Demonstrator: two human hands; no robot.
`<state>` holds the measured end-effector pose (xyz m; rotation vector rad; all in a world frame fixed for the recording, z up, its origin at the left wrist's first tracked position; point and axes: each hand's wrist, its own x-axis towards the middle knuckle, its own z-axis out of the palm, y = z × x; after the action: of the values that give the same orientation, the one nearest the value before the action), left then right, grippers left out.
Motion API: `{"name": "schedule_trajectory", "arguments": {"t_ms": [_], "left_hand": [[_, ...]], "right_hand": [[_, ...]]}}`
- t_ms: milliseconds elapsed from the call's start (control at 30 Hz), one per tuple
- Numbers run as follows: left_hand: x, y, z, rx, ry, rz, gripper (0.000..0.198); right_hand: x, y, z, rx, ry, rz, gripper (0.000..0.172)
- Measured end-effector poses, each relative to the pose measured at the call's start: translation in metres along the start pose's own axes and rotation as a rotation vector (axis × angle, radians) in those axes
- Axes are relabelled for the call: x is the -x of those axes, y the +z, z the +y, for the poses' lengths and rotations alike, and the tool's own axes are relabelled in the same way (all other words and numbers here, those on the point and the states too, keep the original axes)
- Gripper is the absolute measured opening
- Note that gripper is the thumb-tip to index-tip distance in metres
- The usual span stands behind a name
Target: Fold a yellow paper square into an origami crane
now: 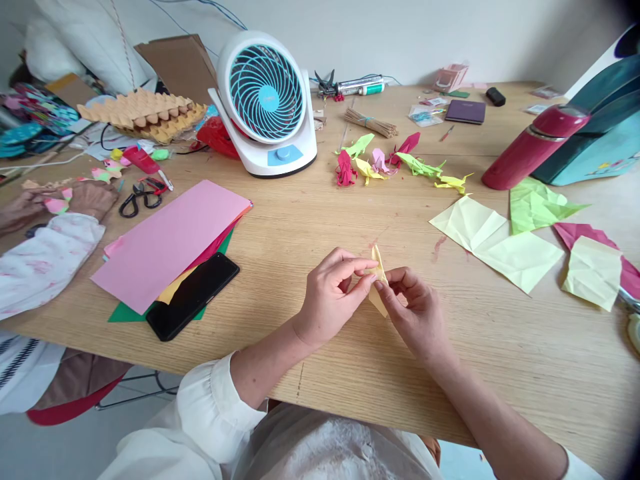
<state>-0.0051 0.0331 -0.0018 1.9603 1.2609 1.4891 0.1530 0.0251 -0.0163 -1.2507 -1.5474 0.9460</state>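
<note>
A small folded piece of pale yellow paper [379, 275] is pinched between both my hands just above the wooden table [310, 220]. My left hand [334, 295] grips its left side with thumb and fingers. My right hand [416, 313] holds its right side and lower tip. The top point of the paper sticks up between my fingers; its middle is hidden by them.
A black phone [193, 295] lies on a stack of coloured paper [173, 240] to the left. A white and blue fan [267, 100], several finished origami figures [400, 167], creased sheets [500, 243], a red bottle [533, 143] and scissors [137, 198] surround me. Another person's sleeve [45, 257] rests at left.
</note>
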Motion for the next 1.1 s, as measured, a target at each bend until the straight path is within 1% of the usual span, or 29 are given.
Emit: {"name": "schedule_trajectory", "arguments": {"t_ms": [233,700,933,1100], "left_hand": [[-0.0003,0.0004,0.0013,0.028,-0.033,0.0,0.008],[-0.0013,-0.0006,0.0019,0.038,-0.031,0.004,0.01],[-0.0016,-0.0008,-0.0006,0.0,0.022,0.015,0.011],[-0.0016,-0.0026,-0.0031,-0.084,0.115,0.0,0.009]], "right_hand": [[0.0,0.0003,0.0019,-0.017,0.02,-0.009,0.019],[0.0009,0.0004,0.0016,-0.027,0.03,-0.02,0.019],[0.0017,0.0012,0.0011,-0.006,0.036,-0.011,0.019],[0.0017,0.0017,0.0028,0.027,0.0,-0.001,0.018]]}}
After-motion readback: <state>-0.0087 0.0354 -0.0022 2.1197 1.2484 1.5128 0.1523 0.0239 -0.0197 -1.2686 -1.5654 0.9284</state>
